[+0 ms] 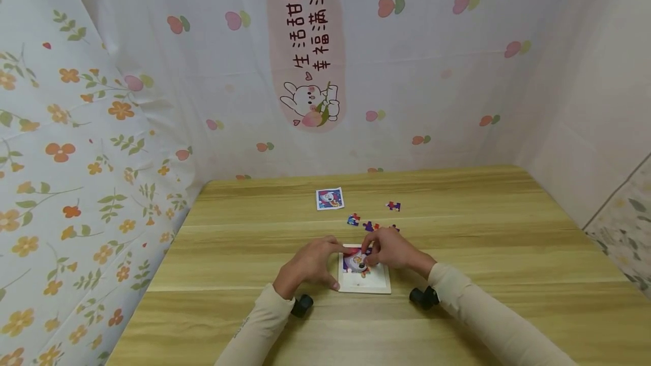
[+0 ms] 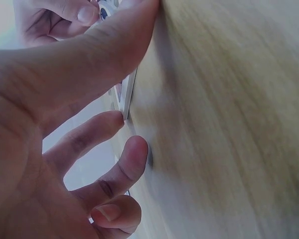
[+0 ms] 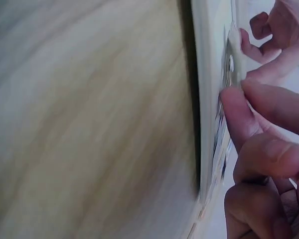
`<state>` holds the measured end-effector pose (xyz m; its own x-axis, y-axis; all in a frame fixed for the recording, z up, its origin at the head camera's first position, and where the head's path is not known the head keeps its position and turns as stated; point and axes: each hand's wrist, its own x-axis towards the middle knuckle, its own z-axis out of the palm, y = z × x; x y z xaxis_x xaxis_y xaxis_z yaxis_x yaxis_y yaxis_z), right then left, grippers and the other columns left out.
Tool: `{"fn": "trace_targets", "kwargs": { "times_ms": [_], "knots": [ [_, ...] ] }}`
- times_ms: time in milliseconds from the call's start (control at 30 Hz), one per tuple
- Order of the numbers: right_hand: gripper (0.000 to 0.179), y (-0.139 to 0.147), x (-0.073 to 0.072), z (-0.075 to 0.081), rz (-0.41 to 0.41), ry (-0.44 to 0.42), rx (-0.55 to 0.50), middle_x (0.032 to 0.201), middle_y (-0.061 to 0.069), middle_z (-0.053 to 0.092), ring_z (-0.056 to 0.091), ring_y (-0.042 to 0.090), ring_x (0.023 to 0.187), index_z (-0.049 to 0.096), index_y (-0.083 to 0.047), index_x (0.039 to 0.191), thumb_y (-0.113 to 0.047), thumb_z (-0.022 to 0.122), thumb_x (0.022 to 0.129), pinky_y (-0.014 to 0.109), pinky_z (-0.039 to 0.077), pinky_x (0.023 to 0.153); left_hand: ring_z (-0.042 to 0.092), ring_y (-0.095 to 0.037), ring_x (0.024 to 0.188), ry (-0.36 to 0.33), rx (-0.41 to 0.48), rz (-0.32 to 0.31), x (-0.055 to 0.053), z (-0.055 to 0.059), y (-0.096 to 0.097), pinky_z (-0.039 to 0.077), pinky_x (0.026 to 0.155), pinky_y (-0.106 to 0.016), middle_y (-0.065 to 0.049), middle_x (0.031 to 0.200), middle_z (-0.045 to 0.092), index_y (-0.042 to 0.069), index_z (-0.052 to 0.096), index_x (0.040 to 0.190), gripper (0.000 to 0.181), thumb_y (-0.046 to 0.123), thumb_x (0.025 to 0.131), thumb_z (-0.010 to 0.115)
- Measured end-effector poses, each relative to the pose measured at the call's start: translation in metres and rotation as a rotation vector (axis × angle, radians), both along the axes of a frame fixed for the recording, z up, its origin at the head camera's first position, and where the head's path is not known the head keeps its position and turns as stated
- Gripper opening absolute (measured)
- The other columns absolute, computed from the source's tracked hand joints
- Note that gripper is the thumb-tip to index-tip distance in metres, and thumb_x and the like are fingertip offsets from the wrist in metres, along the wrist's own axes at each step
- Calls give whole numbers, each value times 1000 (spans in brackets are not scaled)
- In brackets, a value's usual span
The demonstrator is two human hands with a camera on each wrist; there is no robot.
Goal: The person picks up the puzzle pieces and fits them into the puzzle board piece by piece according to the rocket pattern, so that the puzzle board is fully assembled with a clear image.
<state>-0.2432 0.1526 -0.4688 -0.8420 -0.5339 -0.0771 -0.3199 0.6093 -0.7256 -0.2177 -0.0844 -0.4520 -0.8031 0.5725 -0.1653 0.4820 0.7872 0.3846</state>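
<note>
Here's the wood-grained table (image 1: pixel 244 247), and on it the left hand (image 1: pixel 311 261), fingers spread, touching the edge of a square white tray (image 1: pixel 368 285)! The right hand (image 1: pixel 390 248) brings thumb and fingertip close over it; whether they pinch anything, I can't tell. The tray lies flat between both hands: purple, red and white picture (image 1: pixel 354 263) above, bare white below. Beyond sit a colourful printed card (image 1: pixel 330 199) and scattered purple-and-red puzzle pieces (image 1: pixel 354 219).

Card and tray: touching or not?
Apart. The head view shows it: the card lies beyond the tray, with bare table between their edges.
</note>
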Motion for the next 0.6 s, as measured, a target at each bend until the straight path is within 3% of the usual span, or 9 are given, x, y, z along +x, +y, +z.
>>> {"fn": "trace_targets", "kwargs": {
  "times_ms": [600],
  "knots": [
    [19, -10, 16, 7, 74, 194, 165, 67, -10, 57, 49, 4, 61, 74, -14, 93, -18, 85, 79, 18, 40, 54, 58, -21, 121, 17, -1, -11, 0, -1, 0, 51, 103, -40, -1, 132, 61, 30, 62, 138, 78, 31, 67, 94]
  ]
}}
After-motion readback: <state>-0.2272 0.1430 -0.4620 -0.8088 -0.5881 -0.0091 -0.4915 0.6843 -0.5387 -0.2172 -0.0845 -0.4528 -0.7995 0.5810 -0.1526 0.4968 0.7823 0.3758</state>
